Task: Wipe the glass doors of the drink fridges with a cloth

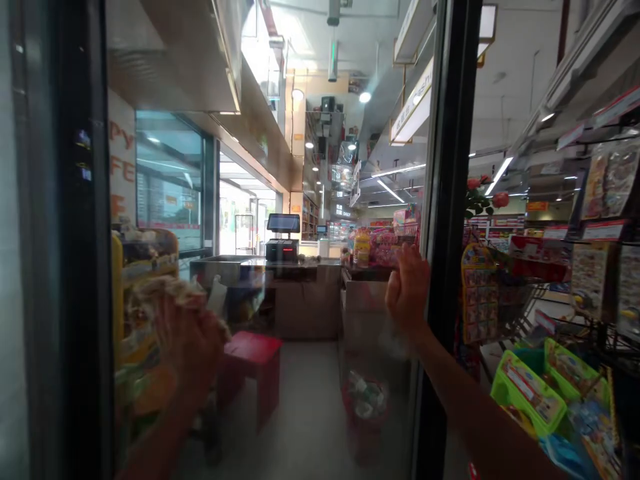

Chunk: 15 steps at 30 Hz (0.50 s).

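Note:
In front of me is a glass panel (pixel 310 387) between dark upright frame bars. My left hand (pixel 187 340) presses a crumpled light-coloured cloth (pixel 173 290) against the glass at the lower left; motion blurs it a little. On the other side, my right hand (pixel 409 287) rests at the glass just inside the right dark frame bar (pixel 447 220). No object shows in it, and its fingers point upward, bent slightly and partly foreshortened.
Through the glass show a checkout counter (pixel 307 310) with a till screen (pixel 283 223), a red stool (pixel 253 347) and a lined waste bin (pixel 367 413). On the right are hanging goods (pixel 593 280) and green toy boxes (pixel 530 393).

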Each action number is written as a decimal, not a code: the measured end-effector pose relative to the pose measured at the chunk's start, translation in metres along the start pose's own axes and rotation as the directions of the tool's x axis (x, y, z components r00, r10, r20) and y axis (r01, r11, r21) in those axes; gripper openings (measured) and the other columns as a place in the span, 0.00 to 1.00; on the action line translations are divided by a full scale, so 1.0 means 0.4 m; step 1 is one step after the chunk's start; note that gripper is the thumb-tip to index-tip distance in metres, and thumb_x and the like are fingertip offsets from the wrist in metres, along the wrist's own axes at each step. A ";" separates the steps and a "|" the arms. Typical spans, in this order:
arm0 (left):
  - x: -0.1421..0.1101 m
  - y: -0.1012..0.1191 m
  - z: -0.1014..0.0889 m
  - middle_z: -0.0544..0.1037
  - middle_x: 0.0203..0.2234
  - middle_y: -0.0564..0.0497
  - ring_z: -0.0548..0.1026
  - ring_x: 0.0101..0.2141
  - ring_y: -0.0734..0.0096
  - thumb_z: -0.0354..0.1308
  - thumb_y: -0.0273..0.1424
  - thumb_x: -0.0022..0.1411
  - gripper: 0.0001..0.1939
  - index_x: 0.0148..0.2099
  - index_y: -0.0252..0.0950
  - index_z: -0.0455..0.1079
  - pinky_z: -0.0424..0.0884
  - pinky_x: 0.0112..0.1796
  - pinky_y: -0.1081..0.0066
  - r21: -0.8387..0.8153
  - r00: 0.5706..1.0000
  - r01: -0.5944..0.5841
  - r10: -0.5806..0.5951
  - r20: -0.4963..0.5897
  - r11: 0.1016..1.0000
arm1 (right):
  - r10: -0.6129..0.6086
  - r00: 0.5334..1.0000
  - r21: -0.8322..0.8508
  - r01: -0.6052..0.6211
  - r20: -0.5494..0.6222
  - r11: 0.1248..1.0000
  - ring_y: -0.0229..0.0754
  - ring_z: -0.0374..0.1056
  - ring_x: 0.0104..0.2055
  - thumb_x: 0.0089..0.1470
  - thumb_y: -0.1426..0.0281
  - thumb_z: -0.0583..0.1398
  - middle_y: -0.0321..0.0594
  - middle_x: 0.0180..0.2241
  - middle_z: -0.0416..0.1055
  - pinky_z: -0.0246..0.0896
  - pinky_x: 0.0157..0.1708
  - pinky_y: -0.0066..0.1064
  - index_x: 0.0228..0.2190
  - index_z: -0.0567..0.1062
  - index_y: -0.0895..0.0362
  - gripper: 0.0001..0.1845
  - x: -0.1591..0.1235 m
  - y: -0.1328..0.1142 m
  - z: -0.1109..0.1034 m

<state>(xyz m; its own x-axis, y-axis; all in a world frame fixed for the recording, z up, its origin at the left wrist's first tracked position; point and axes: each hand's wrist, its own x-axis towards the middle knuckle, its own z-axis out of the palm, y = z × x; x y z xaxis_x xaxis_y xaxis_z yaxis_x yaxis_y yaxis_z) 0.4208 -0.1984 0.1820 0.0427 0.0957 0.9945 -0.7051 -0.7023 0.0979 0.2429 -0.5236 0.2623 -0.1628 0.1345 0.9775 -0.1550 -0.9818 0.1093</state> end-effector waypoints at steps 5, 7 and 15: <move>-0.120 0.463 0.109 0.56 0.61 0.46 0.49 0.62 0.60 0.48 0.30 0.62 0.24 0.60 0.34 0.56 0.54 0.59 0.56 -0.152 0.848 -0.523 0.530 0.009 0.839 | 0.001 1.000 0.030 0.000 -0.006 1.000 0.45 0.49 0.62 0.58 0.71 0.42 0.45 0.55 0.61 0.45 0.59 0.47 0.55 0.60 0.58 0.25 0.015 0.017 0.008; -0.189 0.568 0.143 0.55 0.61 0.47 0.50 0.62 0.62 0.47 0.31 0.63 0.21 0.58 0.34 0.60 0.52 0.60 0.59 -0.206 0.694 -0.698 0.719 0.043 0.686 | -0.037 0.999 0.022 0.037 0.011 0.999 0.44 0.49 0.62 0.59 0.70 0.40 0.45 0.55 0.61 0.45 0.59 0.46 0.55 0.60 0.59 0.25 0.019 0.034 0.007; -0.140 0.169 0.047 0.52 0.62 0.45 0.51 0.61 0.55 0.42 0.31 0.62 0.27 0.63 0.31 0.50 0.53 0.58 0.51 -0.038 0.976 -0.189 0.183 -0.116 0.981 | -0.107 0.970 -0.144 0.141 0.218 0.980 0.49 0.35 0.66 0.58 0.61 0.46 0.48 0.64 0.43 0.38 0.60 0.51 0.59 0.51 0.60 0.30 -0.172 0.065 -0.023</move>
<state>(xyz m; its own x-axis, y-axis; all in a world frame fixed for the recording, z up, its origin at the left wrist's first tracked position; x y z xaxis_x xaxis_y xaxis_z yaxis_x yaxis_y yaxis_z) 0.3841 -0.2646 0.1336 -0.1696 0.0464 0.9844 -0.7271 -0.6801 -0.0932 0.2409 -0.5572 0.1963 0.0716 0.2064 0.9758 -0.3151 -0.9236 0.2185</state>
